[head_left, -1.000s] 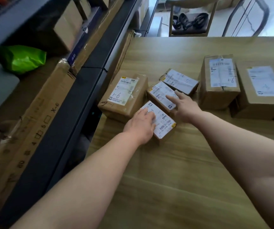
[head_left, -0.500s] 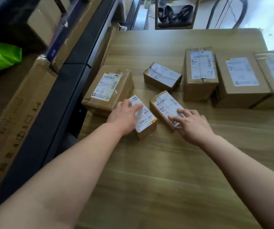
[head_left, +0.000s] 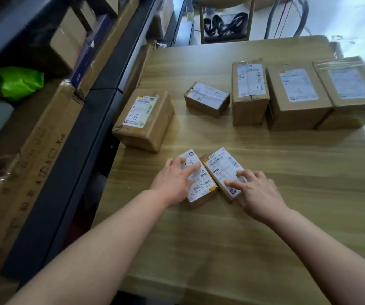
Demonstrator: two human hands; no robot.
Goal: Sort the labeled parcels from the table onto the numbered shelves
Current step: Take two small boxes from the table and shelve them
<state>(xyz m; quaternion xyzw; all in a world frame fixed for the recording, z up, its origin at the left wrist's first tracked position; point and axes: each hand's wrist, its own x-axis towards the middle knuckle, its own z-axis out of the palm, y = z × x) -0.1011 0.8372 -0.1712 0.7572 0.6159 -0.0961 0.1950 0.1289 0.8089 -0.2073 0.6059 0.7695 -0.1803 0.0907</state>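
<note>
Now left parcel [head_left: 201, 184], right parcel [head_left: 221, 166] parallel, long axes pointing away.

soft daylight from the far right, slight motion blur (edges bowed by wide lens).

Brown parcels [head_left: 144, 124], white labels [head_left: 140, 111]

We count seven labeled parcels [head_left: 250, 84] on one table [head_left: 243, 238]: three small parcels [head_left: 208, 99], four larger parcels [head_left: 144, 119]; one green bag [head_left: 16, 82]; perhaps four shelf cartons [head_left: 67, 42], though blur hinders counting.
</note>
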